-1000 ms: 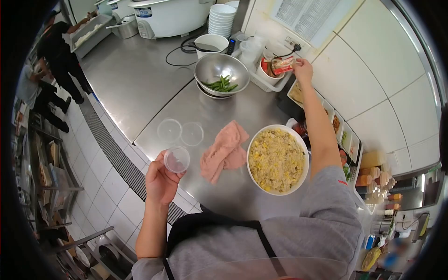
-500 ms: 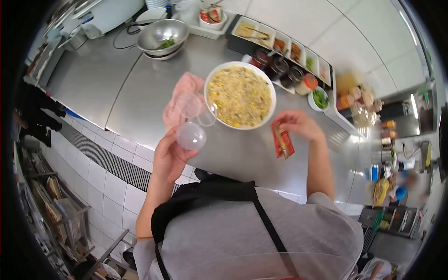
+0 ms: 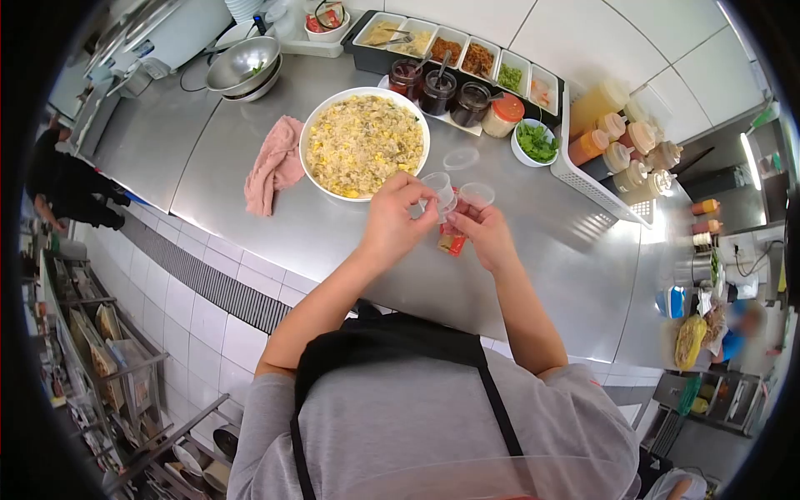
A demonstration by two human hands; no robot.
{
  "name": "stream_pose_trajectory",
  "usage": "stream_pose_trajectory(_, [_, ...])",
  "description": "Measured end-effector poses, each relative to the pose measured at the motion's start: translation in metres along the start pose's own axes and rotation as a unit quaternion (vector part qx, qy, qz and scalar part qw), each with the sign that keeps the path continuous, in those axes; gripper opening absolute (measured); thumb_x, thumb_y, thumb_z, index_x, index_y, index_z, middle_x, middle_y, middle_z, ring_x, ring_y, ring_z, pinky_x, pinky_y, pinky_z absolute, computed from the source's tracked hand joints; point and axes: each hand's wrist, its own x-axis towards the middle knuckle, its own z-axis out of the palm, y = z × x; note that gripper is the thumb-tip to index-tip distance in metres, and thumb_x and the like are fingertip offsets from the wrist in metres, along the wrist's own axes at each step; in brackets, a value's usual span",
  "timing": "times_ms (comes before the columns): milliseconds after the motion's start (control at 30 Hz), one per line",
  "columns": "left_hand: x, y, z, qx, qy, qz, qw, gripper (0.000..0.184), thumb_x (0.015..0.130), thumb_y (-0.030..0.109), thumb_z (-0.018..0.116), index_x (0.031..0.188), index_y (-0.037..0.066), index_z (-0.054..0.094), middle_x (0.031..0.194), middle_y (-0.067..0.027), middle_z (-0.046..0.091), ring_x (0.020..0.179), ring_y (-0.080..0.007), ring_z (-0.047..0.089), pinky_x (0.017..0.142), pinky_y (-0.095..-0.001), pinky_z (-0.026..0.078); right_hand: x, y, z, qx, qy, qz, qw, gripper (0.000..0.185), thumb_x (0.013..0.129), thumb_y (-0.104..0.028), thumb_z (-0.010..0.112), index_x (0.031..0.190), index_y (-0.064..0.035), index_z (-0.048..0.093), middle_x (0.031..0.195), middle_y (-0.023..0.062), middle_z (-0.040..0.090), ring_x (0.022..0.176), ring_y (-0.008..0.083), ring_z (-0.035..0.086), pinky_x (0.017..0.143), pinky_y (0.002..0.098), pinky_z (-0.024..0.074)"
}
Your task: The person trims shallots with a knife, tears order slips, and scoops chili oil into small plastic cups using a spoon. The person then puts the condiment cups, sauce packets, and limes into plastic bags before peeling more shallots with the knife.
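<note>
My left hand [image 3: 393,218] is closed in a pinch on the rim of a small clear plastic cup [image 3: 437,185]. Close beside it, my right hand [image 3: 488,237] has thumb and fingers closed at the lower part of the same cup or one nested with it; I cannot tell which. Another clear cup [image 3: 477,195] is just behind the right fingers. A round clear lid or cup [image 3: 461,157] lies farther back on the counter. Below the fingers a red packet [image 3: 452,243] shows partly; whether it is held is unclear. Left of the hands stands a large white bowl of fried rice [image 3: 364,146].
A pink cloth [image 3: 273,167] lies left of the rice on the steel counter [image 3: 333,250]. Behind are sauce jars [image 3: 438,90], a topping rack [image 3: 479,60] and a bowl of green herbs [image 3: 535,142]. Squeeze bottles fill a white basket [image 3: 612,196]. A person [image 3: 71,183] stands far left.
My left hand has moved right from beside the pink cloth, bringing the clear cups to the right hand. The red packet now sits lower, between the hands. The view has shifted.
</note>
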Motion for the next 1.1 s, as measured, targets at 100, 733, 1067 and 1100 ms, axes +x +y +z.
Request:
stream_pose_trajectory(100, [0.003, -0.001, 0.019, 0.105, 0.081, 0.057, 0.99, 0.009, 0.073, 0.005, 0.059, 0.082, 0.002, 0.06, 0.094, -0.0093, 0.057, 0.078, -0.0185, 0.058, 0.066, -0.0267, 0.048, -0.002, 0.004, -0.024, -0.104, 0.003, 0.002, 0.995, 0.025, 0.079, -0.014, 0.061, 0.099, 0.0002, 0.059, 0.083, 0.0068, 0.06, 0.077, 0.0138, 0.059, 0.065, 0.027, 0.0483])
stream_pose_trajectory(733, [0.114, -0.049, 0.091, -0.024, 0.333, -0.077, 0.939, 0.045, 0.064, 0.014, 0.076, 0.102, 0.001, 0.054, 0.08, -0.0031, 0.054, 0.07, -0.0093, 0.051, 0.063, -0.024, 0.043, 0.175, -0.091, -0.094, -0.524, 0.081, -0.412, 0.741, 0.023, 0.079, -0.018, 0.059, 0.092, -0.0002, 0.061, 0.074, 0.0181, 0.06, 0.068, 0.0294, 0.06, 0.064, 0.0342, 0.0469])
stream_pose_trajectory(1067, [0.132, -0.082, 0.139, 0.116, 0.318, -0.092, 0.936, 0.056, 0.053, 0.01, 0.078, 0.102, 0.002, 0.052, 0.096, -0.0126, 0.051, 0.088, -0.0253, 0.052, 0.077, -0.0329, 0.044, 0.173, -0.081, -0.098, -0.18, 0.136, -0.154, 0.962, 0.019, 0.085, -0.011, 0.048, 0.085, 0.0047, 0.059, 0.065, 0.0089, 0.058, 0.047, 0.013, 0.055, 0.042, 0.0237, 0.0448])
stream_pose_trajectory(1100, [0.134, -0.081, 0.143, 0.114, 0.315, -0.092, 0.938, 0.056, 0.053, 0.01, 0.078, 0.102, 0.002, 0.052, 0.096, -0.0126, 0.051, 0.088, -0.0253, 0.052, 0.077, -0.0329, 0.044, 0.17, -0.081, -0.098, -0.18, 0.14, -0.154, 0.961, 0.019, 0.085, -0.011, 0.048, 0.085, 0.0047, 0.059, 0.065, 0.0089, 0.058, 0.047, 0.013, 0.055, 0.042, 0.0237, 0.0448])
